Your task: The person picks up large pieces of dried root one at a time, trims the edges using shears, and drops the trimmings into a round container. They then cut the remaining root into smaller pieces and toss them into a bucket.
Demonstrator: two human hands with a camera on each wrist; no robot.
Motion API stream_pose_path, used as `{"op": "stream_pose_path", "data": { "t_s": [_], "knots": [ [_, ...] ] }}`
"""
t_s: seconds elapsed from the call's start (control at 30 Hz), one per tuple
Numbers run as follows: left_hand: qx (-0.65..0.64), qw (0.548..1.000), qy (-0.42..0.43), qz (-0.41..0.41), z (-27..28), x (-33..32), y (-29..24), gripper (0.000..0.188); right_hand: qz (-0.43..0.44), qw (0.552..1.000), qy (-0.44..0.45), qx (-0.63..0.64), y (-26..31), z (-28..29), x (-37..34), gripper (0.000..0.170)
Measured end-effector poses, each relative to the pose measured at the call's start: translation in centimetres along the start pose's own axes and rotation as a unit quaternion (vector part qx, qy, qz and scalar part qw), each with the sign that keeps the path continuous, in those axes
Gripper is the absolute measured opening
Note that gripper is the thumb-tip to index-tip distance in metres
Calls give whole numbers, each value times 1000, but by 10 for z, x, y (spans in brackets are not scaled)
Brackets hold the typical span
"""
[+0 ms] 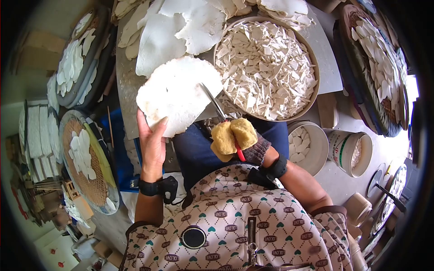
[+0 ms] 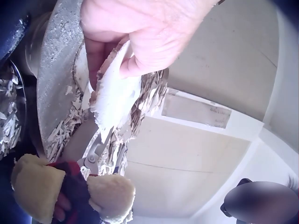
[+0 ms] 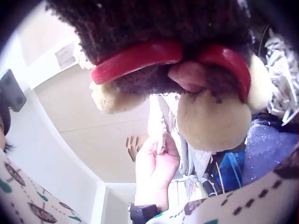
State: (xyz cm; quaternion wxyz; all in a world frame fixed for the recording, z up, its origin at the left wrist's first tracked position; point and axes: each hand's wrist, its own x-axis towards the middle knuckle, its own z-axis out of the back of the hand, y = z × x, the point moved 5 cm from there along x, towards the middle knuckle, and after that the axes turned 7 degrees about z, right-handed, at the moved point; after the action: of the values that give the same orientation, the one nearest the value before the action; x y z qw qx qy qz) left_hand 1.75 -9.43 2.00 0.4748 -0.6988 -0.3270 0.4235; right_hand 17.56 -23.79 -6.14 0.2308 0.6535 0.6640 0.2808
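Observation:
A thin white irregular sheet (image 1: 172, 95) is pinched at its near left edge between the thumb and fingers of my bare left hand (image 1: 153, 147). My right hand (image 1: 239, 143) wears a dark knitted glove with thick yellow foam pads (image 1: 244, 128) at the fingers. It grips red-handled shears (image 1: 214, 101), and one blade lies over the right part of the sheet. In the right wrist view the red handles (image 3: 140, 58) curve around the gloved fingers. The left wrist view shows the shears' metal pivot (image 2: 91, 159) and blades at the sheet's lower edge.
A wide round tray (image 1: 318, 67) heaped with white chips stands on the grey board (image 1: 332, 81), to the sheet's right. More large white sheets (image 1: 158, 45) are piled behind. Two buckets (image 1: 318, 149) (image 1: 365, 156) stand at lower right. Woven trays (image 1: 97, 185) with white pieces flank both sides.

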Motion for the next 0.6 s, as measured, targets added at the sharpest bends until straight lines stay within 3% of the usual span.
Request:
{"op": "stream_pose_path", "data": {
  "t_s": [0.1, 0.17, 0.23, 0.33, 0.37, 0.4, 0.43, 0.5, 0.53, 0.6],
  "knots": [
    [-32, 996, 14, 83, 2, 2, 2, 52, -14, 999, -19, -34, 8, 0, -1, 27],
    [-56, 990, 31, 122, 9, 3, -1, 44, 8, 997, 10, 75, 0, 5, 0, 26],
    [-73, 988, 47, 126, 13, 5, -7, 38, -21, 999, -8, -37, 2, 8, -4, 24],
    [-66, 996, 54, 7, 26, 13, -26, 38, -25, 999, -1, -44, -1, 14, -15, 23],
    [-49, 997, 36, -55, 29, 16, -35, 38, -29, 999, 8, 37, -4, 17, -18, 24],
    [44, 997, 20, -68, 35, 18, -42, 35, -77, 971, -18, 224, -13, 16, -19, 25],
    [137, 978, 71, -139, 31, 24, -53, 23, -60, 967, 5, 249, -14, 14, -20, 27],
    [40, 987, 57, -145, 31, 30, -63, 13, -26, 953, 45, 298, -12, 10, -20, 30],
    [173, 958, 49, -222, 29, 30, -68, 14, -11, 967, 53, 249, -10, 10, -19, 33],
    [292, 916, 49, -271, 31, 30, -71, 16, 39, 996, 82, 2, 4, 6, -18, 34]
  ]
}}
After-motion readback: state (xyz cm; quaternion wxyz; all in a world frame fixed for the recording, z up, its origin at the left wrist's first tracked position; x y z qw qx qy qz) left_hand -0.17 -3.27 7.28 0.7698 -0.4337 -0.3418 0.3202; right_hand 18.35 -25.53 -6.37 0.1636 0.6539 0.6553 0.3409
